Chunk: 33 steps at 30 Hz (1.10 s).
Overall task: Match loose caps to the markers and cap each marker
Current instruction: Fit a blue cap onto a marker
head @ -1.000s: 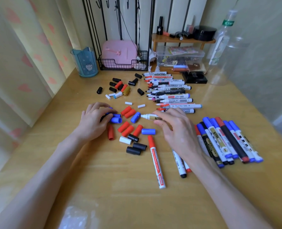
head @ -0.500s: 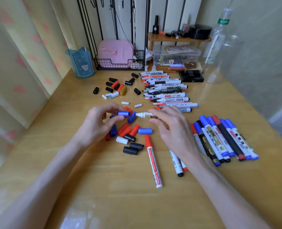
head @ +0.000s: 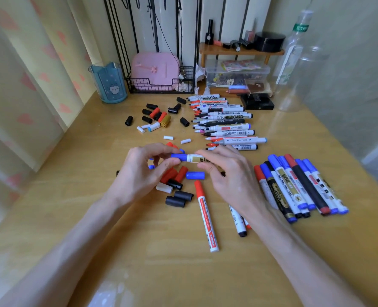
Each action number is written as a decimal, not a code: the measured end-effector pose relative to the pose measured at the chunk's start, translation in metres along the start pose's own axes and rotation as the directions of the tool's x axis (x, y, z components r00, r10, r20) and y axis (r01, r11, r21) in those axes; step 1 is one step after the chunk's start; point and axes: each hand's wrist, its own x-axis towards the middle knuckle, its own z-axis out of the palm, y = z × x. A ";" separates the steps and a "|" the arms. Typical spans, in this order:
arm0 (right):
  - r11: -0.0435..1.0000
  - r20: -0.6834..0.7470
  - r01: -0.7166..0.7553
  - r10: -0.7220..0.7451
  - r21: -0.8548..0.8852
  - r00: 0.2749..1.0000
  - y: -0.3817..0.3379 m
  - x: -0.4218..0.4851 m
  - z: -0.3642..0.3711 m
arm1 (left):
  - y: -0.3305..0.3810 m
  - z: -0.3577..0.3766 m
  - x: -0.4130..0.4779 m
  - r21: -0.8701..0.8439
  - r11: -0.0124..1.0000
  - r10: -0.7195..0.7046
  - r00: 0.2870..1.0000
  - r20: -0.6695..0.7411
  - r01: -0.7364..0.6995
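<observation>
My left hand (head: pixel 139 171) pinches a blue cap (head: pixel 178 157) between thumb and fingers. The cap sits on the tip end of a white and gold marker (head: pixel 198 158), which my right hand (head: pixel 230 176) grips by the barrel just above the table. Under and around my hands lie loose caps: red ones (head: pixel 179 173), a blue one (head: pixel 195 175), black ones (head: pixel 179 198), a white one (head: pixel 164 187). Uncapped markers (head: pixel 225 122) lie in a row behind. Capped markers (head: pixel 298 185) lie in a row to the right.
A capped red marker (head: pixel 205 216) and two more markers (head: pixel 239 220) lie near my right wrist. More caps (head: pixel 159 118) are scattered at the back left. A blue cup (head: pixel 108 83), a wire basket (head: pixel 161 85), a clear box (head: pixel 236 74) and a plastic bottle (head: pixel 294 52) stand along the back.
My left hand picked a blue cap from the pile, lifted it and brought it rightward onto the tip of the marker that my right hand holds.
</observation>
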 end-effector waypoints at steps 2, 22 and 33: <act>1.000 0.002 0.007 -0.007 0.000 1.000 -0.001 -0.001 -0.001 | 0.002 0.001 -0.001 0.004 1.000 0.005 1.000 0.003 -0.005; 0.990 -0.010 -0.036 0.035 -0.136 0.999 0.005 0.000 -0.006 | -0.028 -0.019 0.002 0.336 0.935 -0.157 0.983 0.095 0.117; 0.984 -0.009 -0.081 0.080 -0.157 0.997 0.007 0.001 -0.009 | -0.005 -0.006 0.000 0.276 0.959 -0.001 0.968 0.250 -0.070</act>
